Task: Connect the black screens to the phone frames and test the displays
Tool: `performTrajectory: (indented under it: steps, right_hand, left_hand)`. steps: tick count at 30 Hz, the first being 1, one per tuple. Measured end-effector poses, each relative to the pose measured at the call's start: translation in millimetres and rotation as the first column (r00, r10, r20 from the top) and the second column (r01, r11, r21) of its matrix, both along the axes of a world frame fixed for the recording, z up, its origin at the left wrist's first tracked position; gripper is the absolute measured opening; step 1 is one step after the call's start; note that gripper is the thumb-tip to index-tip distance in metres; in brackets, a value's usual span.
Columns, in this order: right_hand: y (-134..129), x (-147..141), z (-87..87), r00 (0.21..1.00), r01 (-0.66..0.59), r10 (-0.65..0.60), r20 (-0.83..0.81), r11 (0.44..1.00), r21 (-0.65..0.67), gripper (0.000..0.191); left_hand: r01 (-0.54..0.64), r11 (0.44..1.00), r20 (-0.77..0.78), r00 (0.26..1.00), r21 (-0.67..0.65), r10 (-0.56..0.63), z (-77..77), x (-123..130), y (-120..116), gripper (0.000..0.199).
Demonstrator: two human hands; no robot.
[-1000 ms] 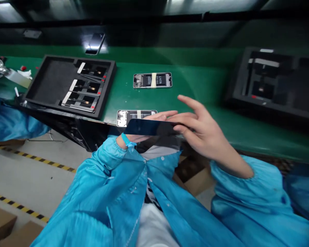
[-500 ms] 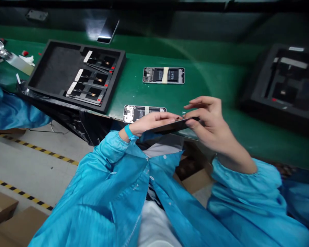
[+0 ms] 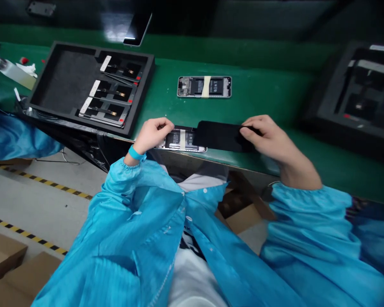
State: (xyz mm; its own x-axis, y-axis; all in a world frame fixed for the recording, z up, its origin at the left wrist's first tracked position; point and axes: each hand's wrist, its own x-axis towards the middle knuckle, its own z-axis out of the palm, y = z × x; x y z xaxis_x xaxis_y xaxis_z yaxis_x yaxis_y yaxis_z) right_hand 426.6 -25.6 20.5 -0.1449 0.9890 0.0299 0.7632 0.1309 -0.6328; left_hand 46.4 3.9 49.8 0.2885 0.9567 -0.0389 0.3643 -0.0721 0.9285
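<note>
Head view. At the centre of the frame, a thin black panel (image 3: 222, 135) extends leftward from the right hand (image 3: 267, 136), its left end overlapping the right end of an opened phone body (image 3: 172, 140); whether the two touch cannot be told. The right thumb and fingers are clamped on the panel's right end. The left hand (image 3: 152, 134) lies at the phone body's left end, fingers curled inward; whether they grip it cannot be told. The phone body, crossed by a pale tape strip (image 3: 182, 140), lies near the front edge of the green bench (image 3: 252, 102). A second phone body (image 3: 200, 87) lies at upper centre; a foam tray (image 3: 141, 87), at upper left. The panel is probably light, stiff, smooth enough to slip, and liable to crack if bent; its long edges, held lightly near both ends, should offer the safest grip.
</note>
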Motion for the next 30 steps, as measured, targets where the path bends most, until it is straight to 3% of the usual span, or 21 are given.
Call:
performTrajectory:
  steps: [3,5,9,12,18,20,22,24,26,30]
  right_hand:
    - [-4,-19,4.8,0.979,0.073,-0.096,0.178,0.988,0.134,0.039]
    - [-10,-44,14.1,0.978,0.003,-0.062,0.2,0.958,0.287,0.045]
    - [-9,-106,24.3,0.953,-0.303,0.273,0.132,0.846,0.438,0.042]
    - [4,-140,16.0,0.916,-0.381,0.394,0.073,0.8,0.464,0.032]
    - [17,-152,-2.4,0.891,-0.393,0.452,-0.03,0.804,0.447,0.028]
    - [15,-150,-3.1,0.891,-0.396,0.452,-0.044,0.82,0.414,0.027]
    - [14,-150,-2.5,0.889,-0.405,0.456,-0.041,0.825,0.395,0.026]
    - [14,-151,-1.9,0.879,-0.434,0.476,-0.012,0.811,0.392,0.026]
    - [14,-152,-1.7,0.862,-0.471,0.506,0.022,0.787,0.399,0.028]
    - [13,-154,-2.0,0.848,-0.508,0.522,0.093,0.752,0.42,0.028]
  left_hand:
    - [0.069,0.995,-0.052,0.996,-0.075,-0.073,4.7,1,0,0.023]
    - [0.09,0.982,-0.058,0.993,-0.165,-0.101,10.6,5,0,0.025]
    - [0.129,0.943,-0.014,0.99,-0.307,-0.14,23.6,9,1,0.027]
    - [0.175,0.935,0.005,0.983,-0.309,-0.182,25.2,5,4,0.028]
    - [0.245,0.952,0.014,0.969,-0.183,-0.247,9.8,-16,0,0.033]
    - [0.223,0.973,-0.05,0.973,-0.054,-0.226,5.2,-23,-6,0.038]
    - [0.154,0.976,-0.156,0.979,0.156,-0.13,-0.4,-30,-15,0.038]
    - [0.096,0.928,-0.248,0.969,0.359,-0.005,-8.6,-37,-23,0.035]
    - [0.115,0.873,-0.327,0.944,0.475,0.054,-18.9,-43,-30,0.036]
    - [0.271,0.824,-0.468,0.883,0.497,-0.008,-35.9,-52,-37,0.043]
